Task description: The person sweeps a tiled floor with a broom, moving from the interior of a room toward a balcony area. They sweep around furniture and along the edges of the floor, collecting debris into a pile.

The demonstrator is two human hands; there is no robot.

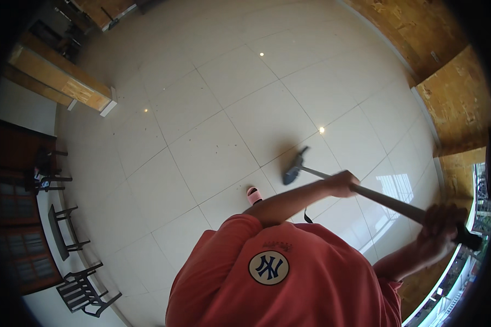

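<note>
A broom with a pale, long handle slants across the right side in front of me. My left hand is wrapped round the lower part of the handle, with my left arm reaching across my body. Near the dark top end, my right hand grips the handle. The dark grey broom head is slightly blurred and close to the tiled floor; whether it touches I cannot tell. Small dark bits of debris lie scattered on the tiles to the left of the head.
A pink slipper shows on my foot below. Dark wooden chairs and a bench stand along the left wall. A wood-clad pillar rises at the far left. Wood-panelled walls run along the right, beside a bright window.
</note>
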